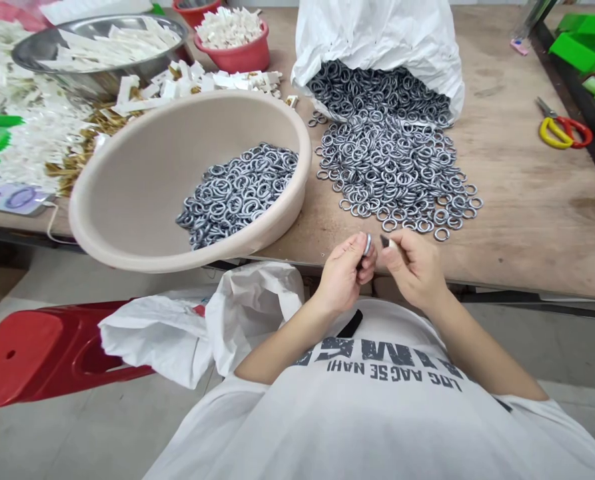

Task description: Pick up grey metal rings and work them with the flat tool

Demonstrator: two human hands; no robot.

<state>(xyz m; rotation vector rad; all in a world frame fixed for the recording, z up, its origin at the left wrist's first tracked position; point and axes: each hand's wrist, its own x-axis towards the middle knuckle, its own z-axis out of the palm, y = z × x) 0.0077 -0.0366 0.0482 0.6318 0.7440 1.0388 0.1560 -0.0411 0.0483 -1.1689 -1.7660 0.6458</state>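
Between thumb and fingers, my left hand pinches a grey metallic ring. Close beside it, my right hand grips a small blade-like tool with a dark tip and a pale part at the thumb; its exact kind is unclear. The tip points toward the ring, with a narrow gap between them. Beyond my hands lies a heap of grey rings, spilling from a white sack. To the left, more rings lie in a large beige basin tilted toward me.
Yellow-and-red scissors lie at the right near green bins. White plastic pieces, a steel bowl and a red bowl crowd the back left. Below the table edge are a red stool and a white sack.
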